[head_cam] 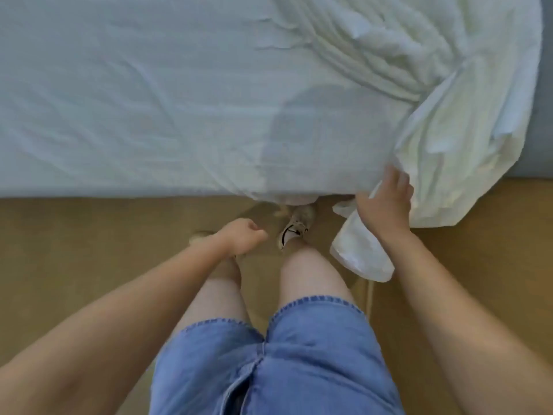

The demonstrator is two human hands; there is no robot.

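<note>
1. Right grip (384, 202) – fingers clasp the white sheet (449, 139) at the bed's near edge; one fold hangs below the hand.
2. Left grip (244, 236) – curled into a fist, holding nothing.
3. Bed (546, 100) – sheet bunched at its right corner; tan floor (89, 250) beneath.

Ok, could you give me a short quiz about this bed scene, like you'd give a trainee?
1. True or false: the left hand grips the bunched white sheet.
2. The right hand holds that sheet at: A the near edge of the bed; B its far edge; C floor level.
3. Fill in: the person wears ___ denim shorts.
Key: 1 false; 2 A; 3 blue.
</note>
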